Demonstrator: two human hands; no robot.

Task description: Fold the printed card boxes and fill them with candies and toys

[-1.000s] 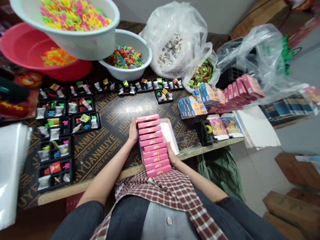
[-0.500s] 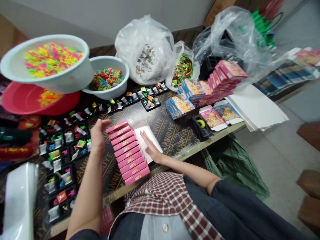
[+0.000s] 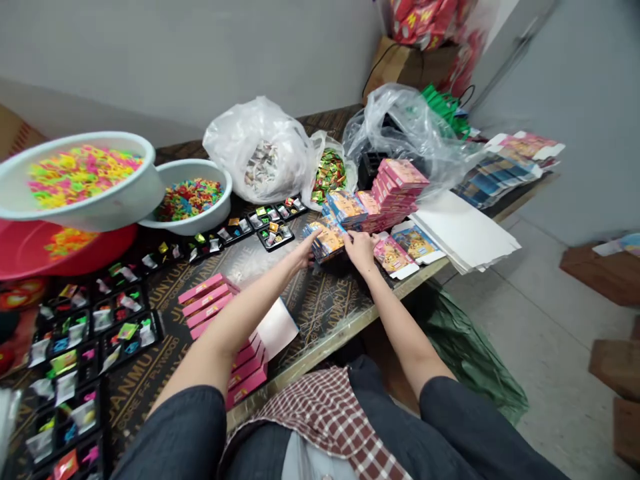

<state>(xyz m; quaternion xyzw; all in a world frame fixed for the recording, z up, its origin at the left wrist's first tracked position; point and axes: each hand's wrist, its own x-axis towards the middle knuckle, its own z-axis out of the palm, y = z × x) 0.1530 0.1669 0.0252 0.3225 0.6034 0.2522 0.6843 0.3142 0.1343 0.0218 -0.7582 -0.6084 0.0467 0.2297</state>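
Blue printed boxes [image 3: 328, 240] stand in a short stack at mid-table, between my two hands. My left hand [image 3: 304, 252] presses on their left side, fingers along the edge. From the right, my right hand [image 3: 361, 251] grips the opposite side. A row of pink boxes [image 3: 207, 301] lies nearer me, partly covered by my left forearm. Beside that row rests a white sheet or open flap [image 3: 278, 328]. Just behind my hands are more blue boxes [image 3: 346, 207] and a pile of pink boxes [image 3: 400, 183].
Black trays [image 3: 127, 333] of small toys and packets fill the left side. Tubs [image 3: 187, 223] of colourful pieces and a plastic bag [image 3: 260, 160] stand behind. Flat pink and blue cartons [image 3: 415, 241] and white sheets [image 3: 465, 230] lie right. A green bag [image 3: 465, 353] hangs below the table edge.
Both hands have left the pink box row and white sheet, moving right and away from me onto the blue boxes. The view has shifted too.
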